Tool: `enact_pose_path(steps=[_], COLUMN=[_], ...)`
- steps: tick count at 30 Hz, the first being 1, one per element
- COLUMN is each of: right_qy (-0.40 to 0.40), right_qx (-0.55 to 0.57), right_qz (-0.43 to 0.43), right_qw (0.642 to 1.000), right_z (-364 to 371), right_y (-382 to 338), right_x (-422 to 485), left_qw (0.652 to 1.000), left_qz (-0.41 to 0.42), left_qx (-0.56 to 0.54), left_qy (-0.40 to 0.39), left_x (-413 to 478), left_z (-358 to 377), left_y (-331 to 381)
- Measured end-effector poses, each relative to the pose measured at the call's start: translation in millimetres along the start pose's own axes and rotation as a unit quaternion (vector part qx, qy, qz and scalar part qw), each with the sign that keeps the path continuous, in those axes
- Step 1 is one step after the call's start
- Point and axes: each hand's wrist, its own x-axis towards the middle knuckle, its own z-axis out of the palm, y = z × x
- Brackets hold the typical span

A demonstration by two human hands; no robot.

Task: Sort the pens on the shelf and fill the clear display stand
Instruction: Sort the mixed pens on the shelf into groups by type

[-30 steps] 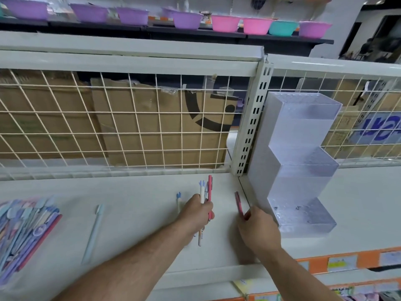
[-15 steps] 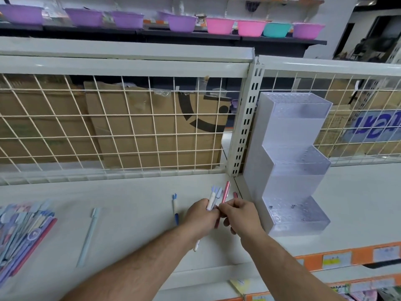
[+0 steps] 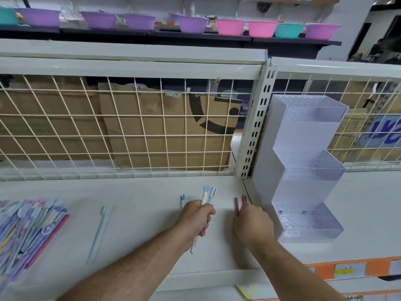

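My left hand (image 3: 196,217) is closed around two white pens with blue caps (image 3: 205,195), their caps pointing up and away. My right hand (image 3: 252,224) rests on the white shelf (image 3: 141,213) with its fingers on two red pens (image 3: 239,203) that lie side by side. Just right of that hand stands the clear three-step display stand (image 3: 303,170), with no pens in it. A blue-capped pen (image 3: 182,199) lies behind my left hand. A pale blue pen (image 3: 98,233) lies alone further left. A pile of mixed pens (image 3: 26,227) sits at the far left.
A white wire grid (image 3: 130,127) backs the shelf, with cardboard boxes behind it. A slotted upright post (image 3: 253,135) stands left of the stand. Coloured plastic bowls (image 3: 230,27) line a dark shelf above. Orange price strips (image 3: 347,270) run along the front edge.
My right hand took the red pen from my left hand's bundle and laid it down beside the other red pen near the stand. My left hand keeps the blue-capped pens.
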Motion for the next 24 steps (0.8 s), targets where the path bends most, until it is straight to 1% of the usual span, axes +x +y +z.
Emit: enact_pose_path(steps=[3,5,7,8,10,11,13,15,17,18,24], right_qy=[0.006,0.015,0.031,0.032,0.009,-0.018,-0.099,-0.150,-0.170,-0.174,-0.174], right_qx=[-0.016,-0.003,0.045,0.096,0.207,0.262,0.375,0.433,0.458,0.465,0.448], right_qz=[-0.029,-0.039,-0.059,-0.071,-0.084,-0.079,-0.055,-0.042,-0.050,-0.055,-0.039], right_qw=[0.999,0.999,0.997,0.992,0.975,0.962,0.920,0.888,0.871,0.866,0.876], right_z=[0,-3,-4,-5,-9,-12,-18,-20,-21,-21,-10], right_y=[-2,-5,-11,-16,-28,-35,-50,-64,-77,-84,-131], right_x=[-1,-5,-10,-13,-21,-26,-36,-47,-56,-60,-82], left_qw=[1.000,1.000,1.000,1.000,0.997,0.996,0.997,0.997,0.995,0.995,0.997], left_qz=[-0.004,-0.004,0.006,0.013,0.028,0.032,0.035,0.049,0.054,0.053,0.047], left_qx=[-0.010,-0.015,-0.010,0.000,0.021,0.024,0.008,-0.036,-0.080,-0.085,-0.057], left_qy=[-0.001,0.002,0.014,0.028,0.067,0.080,0.070,0.039,0.022,0.021,0.038], left_x=[-1,-3,-6,-6,-8,-10,-15,-22,-28,-31,-44], left_z=[-4,-6,-8,-9,-12,-15,-20,-27,-36,-42,-93], left_y=[1,2,2,2,2,3,4,4,2,1,-10])
